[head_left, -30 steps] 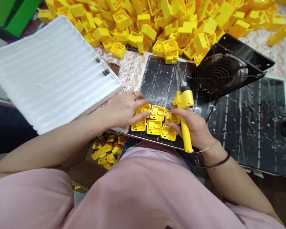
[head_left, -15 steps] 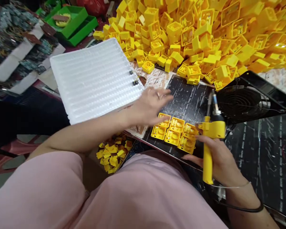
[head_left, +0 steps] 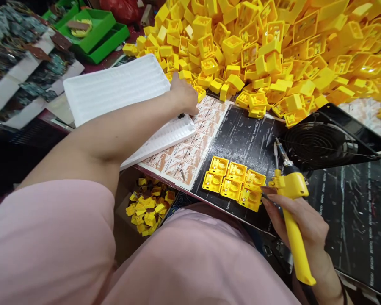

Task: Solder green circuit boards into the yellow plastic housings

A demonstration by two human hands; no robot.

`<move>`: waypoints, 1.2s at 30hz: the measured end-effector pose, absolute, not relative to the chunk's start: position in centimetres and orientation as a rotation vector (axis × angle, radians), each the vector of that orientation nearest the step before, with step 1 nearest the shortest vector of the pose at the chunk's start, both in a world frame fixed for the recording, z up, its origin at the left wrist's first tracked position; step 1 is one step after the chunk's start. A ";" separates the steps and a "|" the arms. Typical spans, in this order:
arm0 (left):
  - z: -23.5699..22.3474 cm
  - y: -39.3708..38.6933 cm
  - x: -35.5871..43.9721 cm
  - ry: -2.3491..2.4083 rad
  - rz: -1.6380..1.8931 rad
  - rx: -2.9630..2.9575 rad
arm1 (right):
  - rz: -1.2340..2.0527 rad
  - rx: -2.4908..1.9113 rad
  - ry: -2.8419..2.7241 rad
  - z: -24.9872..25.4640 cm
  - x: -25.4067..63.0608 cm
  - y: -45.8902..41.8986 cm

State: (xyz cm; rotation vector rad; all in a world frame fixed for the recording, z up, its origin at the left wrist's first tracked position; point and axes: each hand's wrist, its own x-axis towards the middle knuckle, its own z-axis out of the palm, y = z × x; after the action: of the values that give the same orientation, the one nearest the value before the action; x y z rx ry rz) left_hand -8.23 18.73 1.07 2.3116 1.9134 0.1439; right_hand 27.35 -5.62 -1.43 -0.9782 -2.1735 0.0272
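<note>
Our right hand (head_left: 296,222): fingers (head_left: 274,204) wrapped round yellow-handled soldering iron (head_left: 296,250). Left hand (head_left: 184,95) at white foam tray (head_left: 114,87), grip unclear. Careless swing could scorch nearby yellow plastic boxes (head_left: 231,183).

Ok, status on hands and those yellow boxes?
Left grip at white foam tray edge. Right grip on yellow-handled soldering iron, beside six yellow plastic boxes on black mat. Nothing lying over the boxes.
</note>
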 end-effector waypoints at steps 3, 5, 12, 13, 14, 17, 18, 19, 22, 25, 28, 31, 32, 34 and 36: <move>1.6 17.8 -9.3 2.049 -0.059 2.263 | -0.006 -0.938 -2.170 -1.3 27.2 -5.6; 2.4 15.9 -11.1 2.030 0.116 2.251 | -0.005 -0.948 -2.170 -1.3 27.4 -5.8; 3.7 9.6 -15.5 1.690 0.935 1.563 | 0.010 -0.954 -2.115 -2.2 27.0 -6.1; 3.9 9.0 -15.0 1.645 0.948 1.549 | 0.015 -0.952 -2.109 -2.2 26.6 -6.0; 4.2 8.5 -14.2 1.596 0.924 1.561 | 0.037 -0.946 -2.108 -2.2 26.2 -5.9; 4.6 6.3 -10.0 1.377 0.663 1.616 | 0.147 -0.935 -2.095 -1.8 24.5 -5.5; 4.6 5.5 -8.3 1.293 0.570 1.605 | 0.180 -0.926 -2.100 -1.6 23.8 -5.3; 4.4 4.6 -6.6 1.204 0.497 1.564 | 0.192 -0.914 -2.111 -1.4 23.2 -5.2; 3.1 2.1 -2.5 0.977 0.409 1.306 | 0.112 -0.797 -2.169 -1.2 22.0 -4.9; 1.5 0.6 -1.1 0.837 0.434 0.999 | -0.059 -0.845 -2.094 -1.5 22.0 -5.2; 0.6 -0.5 -1.6 0.796 0.518 0.899 | -0.157 -0.959 -2.010 -1.9 22.8 -5.7; 0.6 -1.6 -1.6 0.913 0.663 1.094 | -0.143 -0.956 -2.043 -2.1 23.3 -6.0; 0.6 -2.0 -1.3 0.951 0.720 1.141 | -0.125 -0.938 -2.058 -2.1 23.3 -6.0; 0.6 -2.5 -0.1 0.973 0.850 1.106 | -0.095 -0.903 -2.068 -2.1 22.9 -6.1; 0.3 -2.8 1.3 0.943 0.958 0.955 | -0.084 -0.877 -2.067 -2.1 22.3 -6.1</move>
State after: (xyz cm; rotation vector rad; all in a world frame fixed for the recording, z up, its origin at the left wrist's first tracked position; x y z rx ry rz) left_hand 1.31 -2.80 0.34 0.9550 0.9430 0.9582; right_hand 22.34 -6.12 -2.06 -0.8771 -2.0673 -0.0842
